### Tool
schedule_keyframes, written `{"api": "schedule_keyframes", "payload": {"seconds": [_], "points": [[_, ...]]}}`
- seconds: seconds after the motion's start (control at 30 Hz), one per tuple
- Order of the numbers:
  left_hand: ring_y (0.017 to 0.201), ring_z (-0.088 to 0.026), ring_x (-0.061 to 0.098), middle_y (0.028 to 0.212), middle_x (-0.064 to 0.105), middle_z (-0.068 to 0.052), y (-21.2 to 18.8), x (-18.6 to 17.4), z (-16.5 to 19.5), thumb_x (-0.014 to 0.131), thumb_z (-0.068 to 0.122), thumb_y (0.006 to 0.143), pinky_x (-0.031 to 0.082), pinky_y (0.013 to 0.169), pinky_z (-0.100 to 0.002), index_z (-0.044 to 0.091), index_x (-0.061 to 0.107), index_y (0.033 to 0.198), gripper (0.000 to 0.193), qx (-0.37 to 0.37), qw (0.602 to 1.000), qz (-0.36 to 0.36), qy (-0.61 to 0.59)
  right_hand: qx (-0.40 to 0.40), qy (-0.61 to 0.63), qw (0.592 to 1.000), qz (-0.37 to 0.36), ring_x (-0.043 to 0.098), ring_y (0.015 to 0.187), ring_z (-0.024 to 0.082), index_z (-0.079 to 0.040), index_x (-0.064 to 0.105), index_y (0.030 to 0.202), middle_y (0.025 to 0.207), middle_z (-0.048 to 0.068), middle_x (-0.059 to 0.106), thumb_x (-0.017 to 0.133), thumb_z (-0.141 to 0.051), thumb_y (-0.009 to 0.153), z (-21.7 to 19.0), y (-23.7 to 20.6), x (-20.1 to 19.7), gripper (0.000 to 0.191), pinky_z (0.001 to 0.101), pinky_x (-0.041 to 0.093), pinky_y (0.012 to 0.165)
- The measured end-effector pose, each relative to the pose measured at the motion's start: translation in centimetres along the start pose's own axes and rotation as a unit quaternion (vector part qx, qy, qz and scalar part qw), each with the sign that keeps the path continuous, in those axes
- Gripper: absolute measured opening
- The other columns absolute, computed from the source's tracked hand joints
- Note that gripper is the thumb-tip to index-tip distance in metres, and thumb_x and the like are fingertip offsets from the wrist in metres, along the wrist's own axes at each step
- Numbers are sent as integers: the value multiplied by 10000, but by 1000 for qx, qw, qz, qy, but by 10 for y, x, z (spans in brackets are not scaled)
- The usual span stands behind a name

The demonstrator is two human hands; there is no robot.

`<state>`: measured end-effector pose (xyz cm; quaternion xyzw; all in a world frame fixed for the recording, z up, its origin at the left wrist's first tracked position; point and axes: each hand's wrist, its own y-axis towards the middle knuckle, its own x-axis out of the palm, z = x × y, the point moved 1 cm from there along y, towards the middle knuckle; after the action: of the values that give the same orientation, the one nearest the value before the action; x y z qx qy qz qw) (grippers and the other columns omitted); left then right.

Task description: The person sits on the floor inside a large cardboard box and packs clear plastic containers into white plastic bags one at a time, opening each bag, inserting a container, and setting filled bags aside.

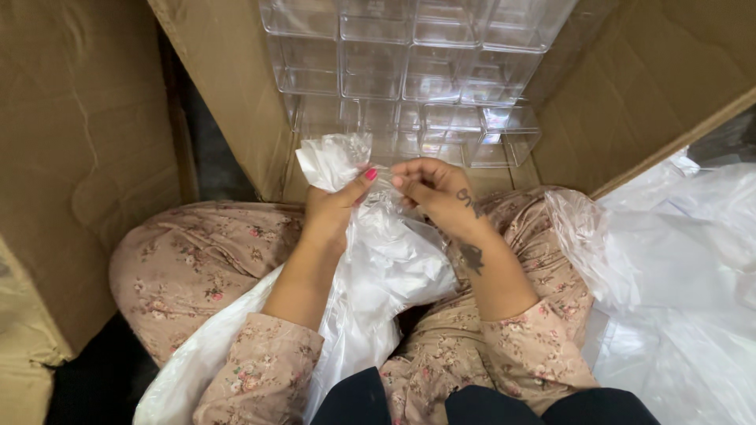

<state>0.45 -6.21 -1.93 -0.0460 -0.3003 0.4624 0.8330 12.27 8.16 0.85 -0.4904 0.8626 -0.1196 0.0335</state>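
The working space is narrow. A tall cardboard flap [79, 157] stands at the left, another cardboard wall [654, 79] rises at the right, and between them, straight ahead, is a stack of clear plastic boxes [409, 71] that fills the far end. The only open room is the lap itself, where the person sits with knees apart in a floral pink garment [197, 267].

The left hand [335, 201] is closed, with the thumb pressed against the fingers, and it grips the bunched top of a thin plastic bag [378, 267]. The right hand [433, 189] is also closed in a pinch, its fingertips meeting the same gathered plastic just beside the left thumb. The two hands almost touch. Something small and clear may be inside the plastic between the fingers, but I cannot tell for sure.

The bag is soft, crinkled and half transparent, and it hangs down from the hands into the lap. The boxes are hard, square and glossy, with sharp edges. At the right lies a heap of more loose plastic film [677, 267], wrinkled and shiny, which touches the right knee. The cardboard is matte brown with some creases.
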Motion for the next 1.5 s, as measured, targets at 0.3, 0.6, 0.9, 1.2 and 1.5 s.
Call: {"api": "schedule_keyframes", "payload": {"seconds": [0.3, 0.6, 0.9, 1.2, 1.5], "points": [[945, -149, 653, 1075, 730, -39, 4, -1, -12, 810, 189, 875, 508, 792, -303, 19, 707, 1205, 386, 6, 999, -9, 36, -19, -11, 1000, 19, 559, 682, 48, -17, 720, 1032, 807, -24, 662, 713, -185, 980, 13, 0, 10, 176, 215, 488, 626], [1044, -68, 630, 1111, 737, 41, 1, -4, -2, 673, 429, 910, 416, 915, -244, 86, 700, 1220, 463, -82, 996, 37, 8, 69, 147, 979, 123, 625, 749, 108, -90, 641, 909, 818, -28, 680, 568, -341, 1018, -7, 8, 12, 283, 258, 516, 719], [763, -204, 616, 808, 661, -77, 22, -17, -10, 719, 110, 797, 484, 720, -337, -5, 660, 894, 161, 6, 1000, -13, -2, -55, 240, 961, 128, 446, 530, 136, -131, 498, 751, 642, 5, 520, 653, -72, 847, 2, 10, -27, 192, 295, 402, 455], [1196, -205, 630, 1280, 687, -99, 57, -25, -51, 721, 432, 877, 470, 1015, -341, 19, 620, 1327, 620, -39, 978, 121, 162, -371, -374, 820, 224, 634, 885, 307, -26, 620, 1061, 1049, 206, 613, 710, -67, 957, 20, 23, -8, 143, 365, 528, 748], [1069, -185, 659, 1181, 723, -82, 91, -39, -67, 713, 374, 902, 509, 925, -311, -4, 714, 1231, 501, -61, 993, 29, 97, -34, -80, 991, 99, 493, 745, 153, -91, 640, 1336, 890, 31, 585, 568, -22, 1014, 76, 40, -21, 337, 317, 433, 646]]}}
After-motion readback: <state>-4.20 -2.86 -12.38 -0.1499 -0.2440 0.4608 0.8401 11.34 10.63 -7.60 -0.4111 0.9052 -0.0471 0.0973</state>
